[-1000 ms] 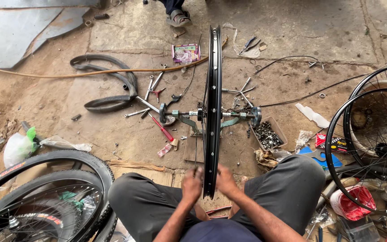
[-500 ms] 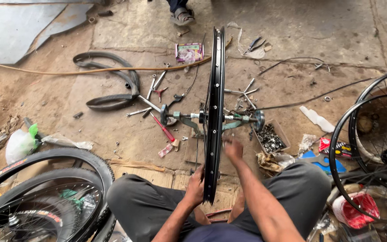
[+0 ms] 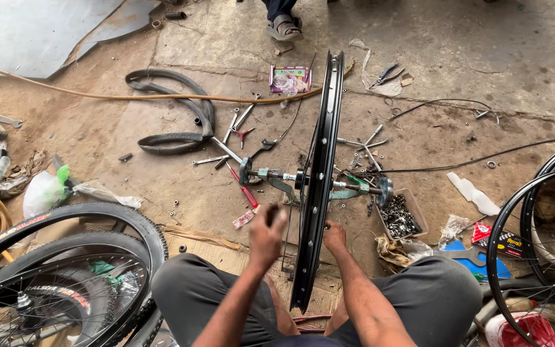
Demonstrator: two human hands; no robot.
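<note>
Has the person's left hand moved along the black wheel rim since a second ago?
Yes. The left hand has left the rim's bottom edge and risen up the black wheel rim toward the axle.

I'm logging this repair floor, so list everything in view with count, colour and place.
wheel rim: one, black, upright on a stand at centre
truing stand: one, green-grey metal, its axle through the rim
inner tube: one, black, looped on the ground upper left
hose: one, orange-tan, running across the upper floor
hand tools: several, metal and red-handled, scattered left of the stand
tray of small parts: one, grey, right of the stand
pliers: one, dark, upper right
tyred wheels: two, black, lower left
bare rims: at least two, black, right edge
sandalled foot: one, another person's, top edge
left hand: raised beside the rim, apparently holding a small dark tool
right hand: at the rim's right side
</note>
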